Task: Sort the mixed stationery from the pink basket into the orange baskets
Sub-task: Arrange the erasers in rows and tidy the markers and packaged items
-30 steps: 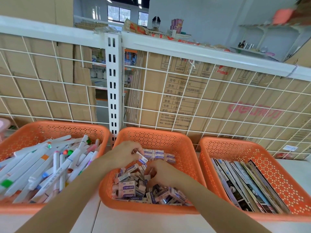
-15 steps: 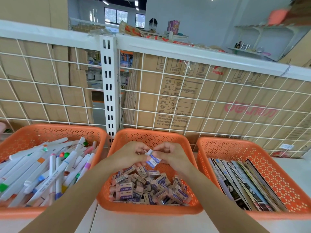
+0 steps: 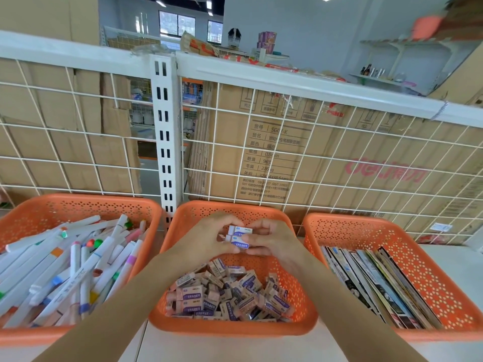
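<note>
erasers (image 3: 239, 237), left hand (image 3: 206, 242), right hand (image 3: 275, 241), over basket (image 3: 230, 329)

Left of the middle basket (image 3: 230, 329), the marker basket (image 3: 86, 202) runs off frame, as does the booklet basket (image 3: 379, 231) on its right. Over it, the left hand (image 3: 206, 241) and right hand (image 3: 277, 242) hide part of the held erasers (image 3: 240, 237) (count unclear).
</note>
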Demonstrator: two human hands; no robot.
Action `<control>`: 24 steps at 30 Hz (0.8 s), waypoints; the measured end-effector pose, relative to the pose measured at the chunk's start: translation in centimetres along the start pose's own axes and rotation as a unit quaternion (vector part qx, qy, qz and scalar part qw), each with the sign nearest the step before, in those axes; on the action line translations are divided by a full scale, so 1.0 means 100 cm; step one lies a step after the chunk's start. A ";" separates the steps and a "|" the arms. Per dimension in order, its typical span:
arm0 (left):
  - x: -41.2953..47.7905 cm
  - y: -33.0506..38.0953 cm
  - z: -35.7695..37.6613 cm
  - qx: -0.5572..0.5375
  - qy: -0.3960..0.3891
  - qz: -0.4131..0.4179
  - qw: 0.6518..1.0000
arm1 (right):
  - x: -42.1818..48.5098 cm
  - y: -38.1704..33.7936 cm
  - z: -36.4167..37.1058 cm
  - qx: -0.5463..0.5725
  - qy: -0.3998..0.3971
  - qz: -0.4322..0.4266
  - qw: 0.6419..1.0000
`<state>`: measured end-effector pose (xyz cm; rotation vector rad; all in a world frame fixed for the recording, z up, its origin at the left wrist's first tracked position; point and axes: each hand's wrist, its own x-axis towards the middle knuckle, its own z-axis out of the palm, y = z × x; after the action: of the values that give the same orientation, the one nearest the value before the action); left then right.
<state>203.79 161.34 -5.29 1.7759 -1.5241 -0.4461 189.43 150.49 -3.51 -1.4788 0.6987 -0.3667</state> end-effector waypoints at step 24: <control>0.078 -0.014 0.068 0.193 -0.136 -0.013 0.972 | 0.008 0.033 -0.040 -0.378 0.270 -0.176 0.868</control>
<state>201.91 151.89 -9.30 2.0989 -1.8820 -0.4430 186.88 147.14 -6.72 -2.3031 1.0926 -0.8818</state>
